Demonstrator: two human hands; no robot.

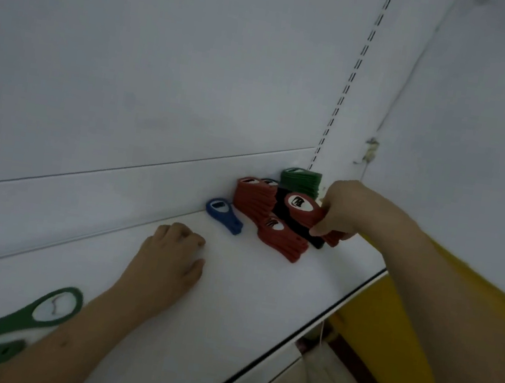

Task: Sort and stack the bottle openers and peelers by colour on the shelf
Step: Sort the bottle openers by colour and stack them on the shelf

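The white shelf [229, 301] filled the lower half of the view, running from 8 o'clock up toward 3 o'clock, with its back panel rising behind.

Next in size were the person's arms. The right hand [344, 210], at about 2 o'clock from centre, had thumb and fingers curled round a bundle of red openers [303, 210], held just above the sorted piles. The left hand [171, 254], near 6 o'clock from centre, rested on the shelf with its fingers loosely curled, holding nothing.

The piles sat at the shelf's back corner. A red stack [252, 197] leaned at the back wall, a green stack [299, 180] stood behind it toward 1 o'clock, and a lower red stack [281, 239] lay in front. Something black [284, 210] showed between them; what it was could not be told.

Smaller still, two loose green pieces [33, 313] lay at 8 o'clock, well apart from the piles, and a single blue opener [223, 215] lay just left of the red stack.

The sorting seemed well advanced but unfinished: the held red bundle, the two reds not yet merged, the stray greens and the blue one remained.
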